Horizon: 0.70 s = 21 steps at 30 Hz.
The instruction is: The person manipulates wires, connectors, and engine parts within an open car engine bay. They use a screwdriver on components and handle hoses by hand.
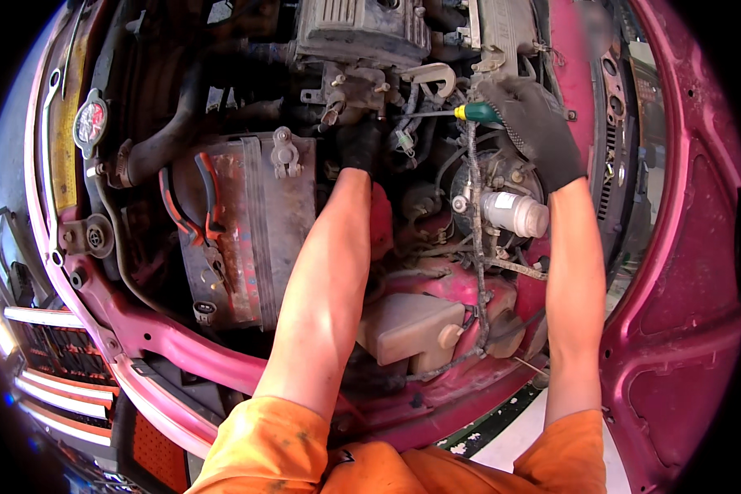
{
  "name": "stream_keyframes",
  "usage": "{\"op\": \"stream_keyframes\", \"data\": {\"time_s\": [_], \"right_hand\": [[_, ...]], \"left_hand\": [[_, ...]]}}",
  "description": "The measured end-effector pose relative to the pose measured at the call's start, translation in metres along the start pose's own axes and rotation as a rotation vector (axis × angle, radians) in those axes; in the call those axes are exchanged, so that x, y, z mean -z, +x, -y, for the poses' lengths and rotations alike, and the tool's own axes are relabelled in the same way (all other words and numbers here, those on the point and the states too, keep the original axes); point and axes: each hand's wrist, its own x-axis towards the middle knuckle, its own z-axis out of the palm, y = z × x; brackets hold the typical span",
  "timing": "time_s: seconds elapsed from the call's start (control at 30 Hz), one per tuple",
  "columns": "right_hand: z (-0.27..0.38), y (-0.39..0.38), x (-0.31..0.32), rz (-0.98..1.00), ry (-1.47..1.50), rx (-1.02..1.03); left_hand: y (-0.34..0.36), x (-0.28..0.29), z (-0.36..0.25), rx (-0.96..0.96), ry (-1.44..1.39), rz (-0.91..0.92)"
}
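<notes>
In a dark glove, my right hand [533, 123] is closed around the green and yellow handle of a screwdriver [479, 113]. Its thin shaft points left, toward the hoses and connectors at the middle of the engine bay. Also gloved, my left hand [362, 145] reaches in beside the battery [292, 239], just below a metal housing [350, 90]. Its fingers are lost among dark parts, so what they touch is hidden. Pliers [212, 198] with red and black handles lie on top of the battery.
A radiator cap [90, 118] and a thick hose [165, 148] are at the left. Below my right hand sit a brake fluid reservoir [514, 214] and a wrapped wiring harness [476, 239]. A pale plastic tank [412, 325] stands between my forearms. Tool drawers [62, 358] are at lower left.
</notes>
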Motion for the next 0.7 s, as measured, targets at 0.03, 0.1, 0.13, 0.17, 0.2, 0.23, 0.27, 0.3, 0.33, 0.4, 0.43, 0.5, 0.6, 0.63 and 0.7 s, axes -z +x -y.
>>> {"op": "stream_keyframes", "data": {"time_s": [0.03, 0.1, 0.13, 0.17, 0.2, 0.23, 0.27, 0.3, 0.33, 0.4, 0.43, 0.5, 0.6, 0.63, 0.7], "right_hand": [[0.008, 0.005, 0.005, 0.060, -0.016, -0.092], [0.004, 0.018, 0.021, 0.292, -0.105, -0.135], [0.004, 0.021, 0.026, 0.368, -0.184, -0.120], [0.012, 0.026, 0.028, 0.363, -0.348, -0.027], [0.018, 0.029, 0.028, 0.357, -0.513, 0.070], [0.018, 0.027, 0.023, 0.343, -0.777, 0.422], [0.011, 0.027, 0.022, 0.336, -0.898, 0.598], [0.003, 0.027, 0.021, 0.323, -1.019, 0.783], [-0.002, 0.029, 0.023, 0.308, -1.138, 0.972], [-0.009, 0.032, 0.028, 0.359, -0.922, 0.814], [-0.030, 0.035, 0.035, 0.372, -0.760, 0.786], [-0.022, 0.038, 0.030, 0.379, -0.717, 0.684], [0.011, 0.027, 0.014, 0.347, -1.080, 0.469], [0.009, 0.023, 0.007, 0.232, -1.112, 0.834], [0.053, 0.019, -0.006, 0.303, -1.307, 0.770]], "left_hand": [[0.010, 0.004, 0.011, -0.079, 0.105, 0.002], [0.007, 0.001, 0.020, -0.208, 0.235, 0.010], [0.003, -0.002, 0.021, -0.272, 0.255, -0.006], [0.003, -0.004, 0.019, -0.276, 0.259, -0.006], [0.001, -0.004, 0.018, -0.277, 0.266, -0.006], [0.000, -0.004, 0.017, -0.214, 0.263, 0.017], [0.001, -0.004, 0.013, -0.150, 0.248, 0.036], [0.003, -0.005, 0.013, -0.129, 0.147, 0.017], [0.003, -0.005, 0.014, -0.108, 0.043, -0.003], [-0.002, -0.004, 0.005, -0.116, 0.084, 0.010], [-0.006, -0.006, -0.001, -0.146, 0.225, 0.039], [-0.012, -0.003, -0.012, -0.141, 0.521, 0.156], [-0.013, -0.012, -0.005, 0.123, -0.236, -0.032], [-0.011, -0.012, -0.002, 0.134, -0.314, -0.053], [0.003, -0.002, 0.011, -0.017, -0.102, -0.054]]}}
